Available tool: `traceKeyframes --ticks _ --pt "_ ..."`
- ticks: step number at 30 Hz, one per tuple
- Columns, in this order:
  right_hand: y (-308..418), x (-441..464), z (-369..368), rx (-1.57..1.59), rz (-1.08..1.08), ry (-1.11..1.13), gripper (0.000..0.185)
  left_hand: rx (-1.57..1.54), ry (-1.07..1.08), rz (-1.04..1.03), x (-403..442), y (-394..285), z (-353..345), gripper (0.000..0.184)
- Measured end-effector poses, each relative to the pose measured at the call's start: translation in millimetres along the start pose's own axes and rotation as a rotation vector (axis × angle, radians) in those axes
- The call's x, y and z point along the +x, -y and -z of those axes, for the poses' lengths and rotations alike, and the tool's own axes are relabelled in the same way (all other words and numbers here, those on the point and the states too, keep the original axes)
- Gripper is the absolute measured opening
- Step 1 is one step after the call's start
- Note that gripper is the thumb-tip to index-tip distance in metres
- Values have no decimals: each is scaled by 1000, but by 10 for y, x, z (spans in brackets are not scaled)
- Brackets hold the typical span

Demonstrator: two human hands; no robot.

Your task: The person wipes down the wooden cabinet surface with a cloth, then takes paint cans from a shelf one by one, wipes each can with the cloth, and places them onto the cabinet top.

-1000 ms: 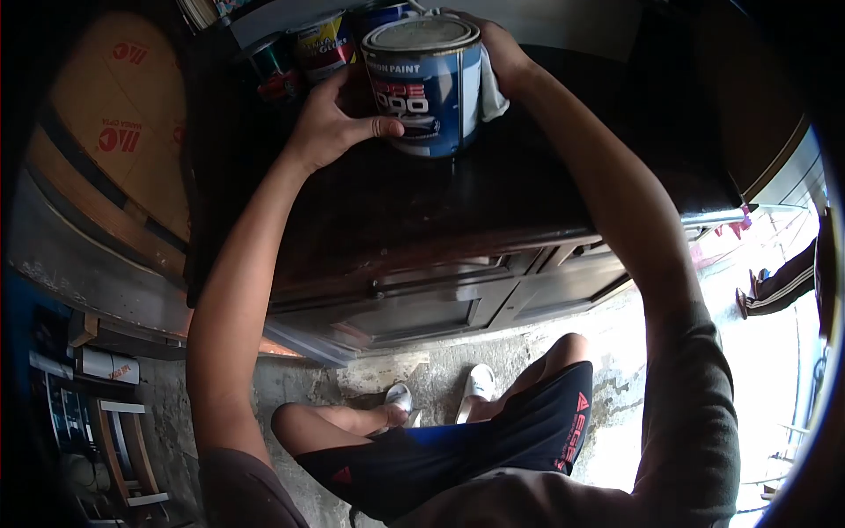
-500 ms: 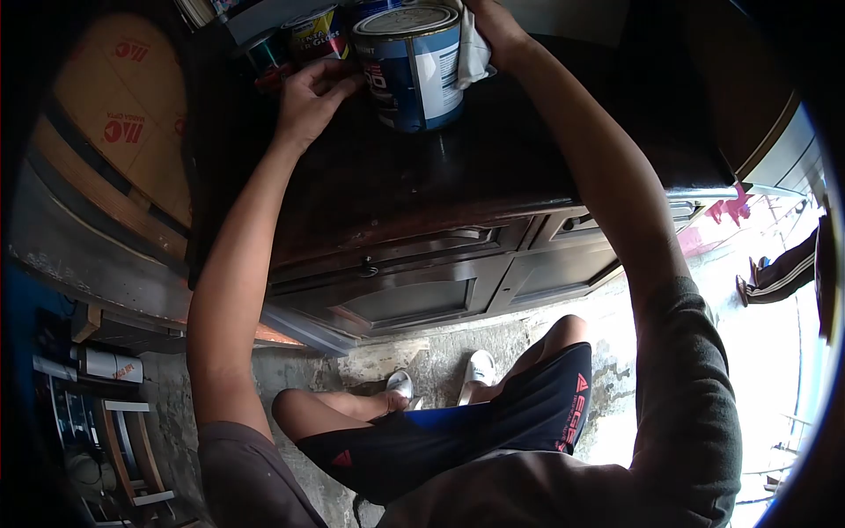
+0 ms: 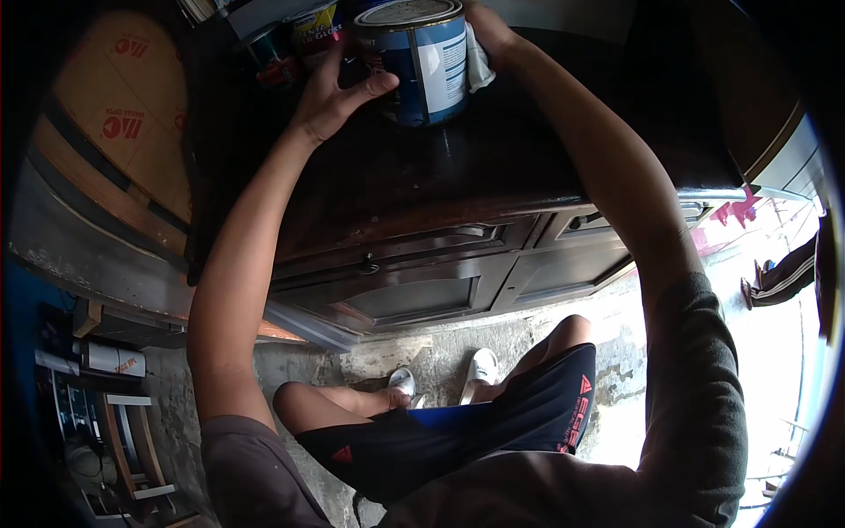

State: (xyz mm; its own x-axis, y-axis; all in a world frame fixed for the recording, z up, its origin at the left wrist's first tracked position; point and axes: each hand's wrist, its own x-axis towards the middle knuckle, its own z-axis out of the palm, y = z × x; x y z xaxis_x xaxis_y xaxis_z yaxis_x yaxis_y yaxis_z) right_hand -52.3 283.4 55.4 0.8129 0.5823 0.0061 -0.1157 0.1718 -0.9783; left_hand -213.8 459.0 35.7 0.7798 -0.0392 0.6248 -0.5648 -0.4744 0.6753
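A blue paint can (image 3: 407,75) with a white label panel and metal lid stands upright on the dark wooden cabinet top (image 3: 422,172). At its left side is my left hand (image 3: 333,101), with fingers and thumb spread apart. The thumb overlaps the can's front; whether it presses on the metal I cannot tell. My right hand (image 3: 493,37) is at the can's far right side, closed on a white cloth (image 3: 480,62) that hangs down beside the can. The can and cloth partly hide its fingers.
Smaller cans, one with a yellow and dark label (image 3: 317,28), stand behind and left of the blue can. A brown printed board (image 3: 123,97) leans at left. Cabinet doors (image 3: 414,299) face my knees. Another person's leg (image 3: 788,277) shows at far right.
My left hand has opened from bunched fingers, and its thumb has come across the can's front. My right hand and the cloth have shifted slightly lower along the can's right side.
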Motion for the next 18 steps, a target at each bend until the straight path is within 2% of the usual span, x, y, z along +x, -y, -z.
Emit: traceKeyframes --ticks 3,6,8,10,13,18 --pt "-307 209 243 -573 356 121 56 113 51 92 16 38 -79 78" --pt "-73 109 233 -729 400 93 55 66 99 139 78 68 11 81" --pt "103 20 184 -709 435 33 53 12 136 190 72 72 69 83" --pt "221 -66 178 -648 454 -15 51 -21 112 148 9 35 6 83" --pt "257 -109 218 -671 396 -10 48 -81 89 15 -23 -61 -106 82" --pt "76 -62 296 -1058 121 104 44 -75 202 79 119 -155 -100 80"
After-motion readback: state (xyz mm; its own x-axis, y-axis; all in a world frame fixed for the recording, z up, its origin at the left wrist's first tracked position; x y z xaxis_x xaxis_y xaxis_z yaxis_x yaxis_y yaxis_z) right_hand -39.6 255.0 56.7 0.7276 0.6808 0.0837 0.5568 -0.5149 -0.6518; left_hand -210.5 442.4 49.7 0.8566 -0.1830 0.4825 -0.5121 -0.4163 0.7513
